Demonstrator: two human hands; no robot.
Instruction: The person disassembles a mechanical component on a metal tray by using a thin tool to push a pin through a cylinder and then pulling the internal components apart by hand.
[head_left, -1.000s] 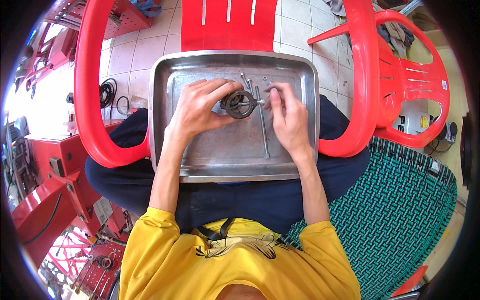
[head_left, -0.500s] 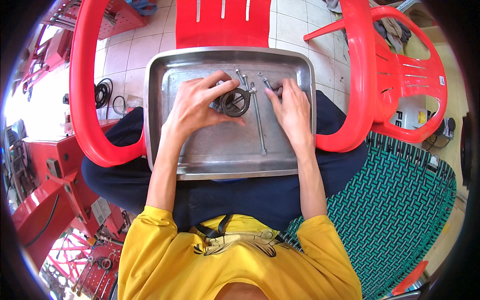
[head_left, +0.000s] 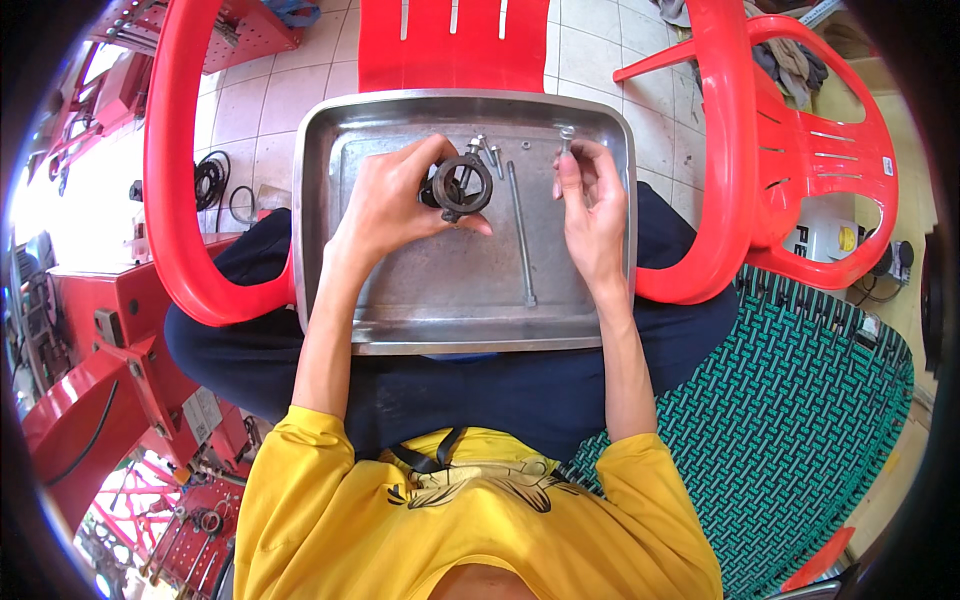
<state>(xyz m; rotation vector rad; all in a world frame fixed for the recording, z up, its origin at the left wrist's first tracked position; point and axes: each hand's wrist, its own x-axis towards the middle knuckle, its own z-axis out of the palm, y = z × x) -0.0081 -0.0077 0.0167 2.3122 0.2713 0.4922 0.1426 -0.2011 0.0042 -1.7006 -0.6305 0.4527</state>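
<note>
Above a metal tray [head_left: 420,317], my left hand [head_left: 388,205] grips a dark, round metal part [head_left: 486,190] with an open ring end, lugs and a thin bar across its bore. The fingers hide its rear. My right hand [head_left: 592,215] pinches a silver bolt [head_left: 567,148] between thumb and fingers, head up, over the tray's right side. Between the hands a long bolt [head_left: 522,235] lies on the tray floor. Short bolts [head_left: 494,158] lie just beyond the round part, partly behind it, and a small nut [head_left: 526,146] rests near the tray's far side.
The tray sits between the arms of a red plastic chair [head_left: 455,45]. A second red chair [head_left: 830,150] and a green woven seat [head_left: 780,420] are on the right. Red metal equipment [head_left: 130,330] fills the left, with black cables [head_left: 208,180] on the tiled floor [head_left: 270,110].
My right hand has lifted the bolt from the tray and moved slightly right, holding it upright. My left hand has tilted the round part and shifted it a little left and away from me.
</note>
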